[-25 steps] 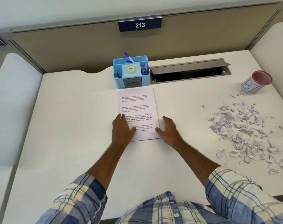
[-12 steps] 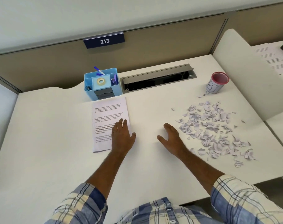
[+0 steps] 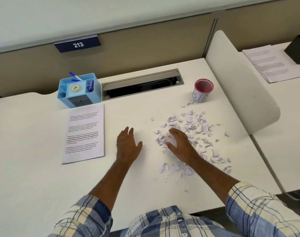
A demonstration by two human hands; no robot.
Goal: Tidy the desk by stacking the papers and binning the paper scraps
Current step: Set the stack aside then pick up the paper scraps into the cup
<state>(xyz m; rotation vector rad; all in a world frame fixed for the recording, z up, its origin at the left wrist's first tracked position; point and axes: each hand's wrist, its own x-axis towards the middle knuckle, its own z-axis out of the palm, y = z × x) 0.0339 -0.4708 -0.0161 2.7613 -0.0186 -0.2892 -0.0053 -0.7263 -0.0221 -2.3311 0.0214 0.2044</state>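
— Two hands were out over the white bench (image 3: 34,177), neither holding anything. The left hand (image 3: 128,145) lay flat on bare surface, fingers straight and close together, thumb out to the side. The right hand (image 3: 179,142) sat over the near-left edge of the heap of torn pale paper scraps (image 3: 195,132), fingers extended and slightly spread, palm down.

— What could have gone wrong from there?

— I judged the scraps light and loose. A quick sweep could have sent them fluttering off the bench edge at five o'clock, or pushed them toward the white side divider (image 3: 240,93) at three o'clock. The small red-rimmed cup labelled "BIN" (image 3: 202,90) looked narrow and light too; a full handful could have spilled round it or knocked it over.

— And the stack?

— The stack of printed white papers (image 3: 85,134) lay squared at nine o'clock of the left hand, well apart from the scraps. A careless forearm might have skewed it.

— What was in the containers?

— The cup stood at one o'clock of the heap; I could not tell whether anything lay inside. The light blue plastic desk organiser (image 3: 79,90), at twelve o'clock of the papers, held a roll of clear tape (image 3: 75,87), a blue-capped pen (image 3: 74,76) and some purple items too small to name.
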